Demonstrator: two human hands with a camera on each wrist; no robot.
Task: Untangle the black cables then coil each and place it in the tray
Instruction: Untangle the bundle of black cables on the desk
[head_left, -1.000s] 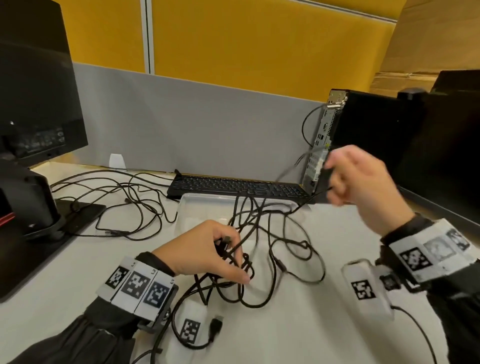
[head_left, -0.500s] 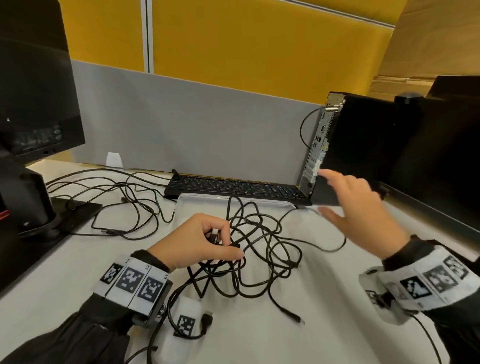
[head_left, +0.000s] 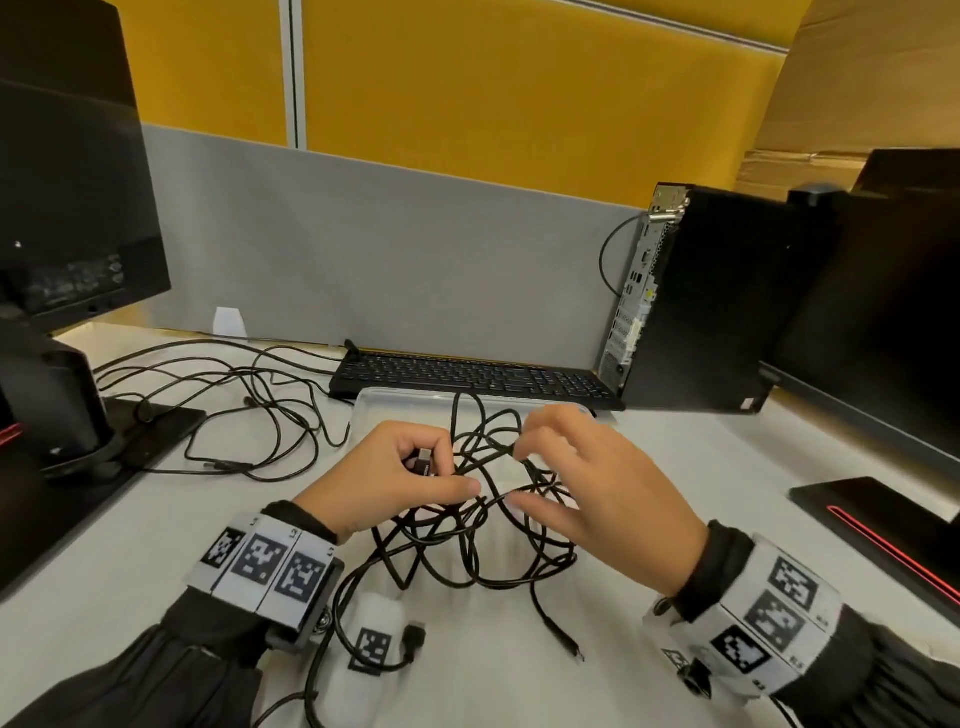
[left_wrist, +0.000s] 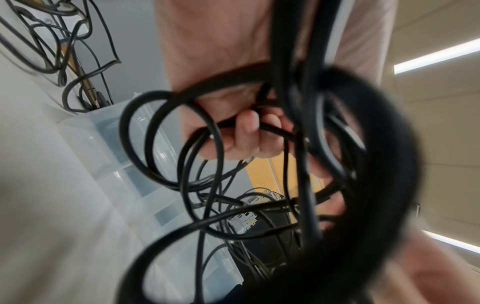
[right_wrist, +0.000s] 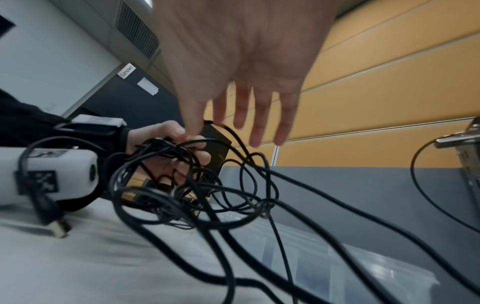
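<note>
A tangle of black cables (head_left: 483, 519) lies on the white desk in front of the clear plastic tray (head_left: 395, 401). My left hand (head_left: 434, 475) grips several strands and a black plug at the tangle's left side; the left wrist view shows its fingers (left_wrist: 249, 133) curled round the cables (left_wrist: 207, 181). My right hand (head_left: 519, 467) hovers over the tangle's right side with fingers spread and fairly straight, the fingertips at the top strands. In the right wrist view the right hand (right_wrist: 246, 123) is open above the cables (right_wrist: 207, 195). One loose plug end (head_left: 563, 636) trails toward me.
A black keyboard (head_left: 467, 371) lies behind the tray, with a computer tower (head_left: 701, 301) at its right. Monitors stand at the left (head_left: 67, 208) and right (head_left: 883, 312). More cables (head_left: 234, 405) sprawl on the desk at left. A black base with a red stripe (head_left: 883, 514) sits at right.
My right hand has let go of the cable it held raised at the right and has come down and left onto the tangle. The left hand keeps its grip.
</note>
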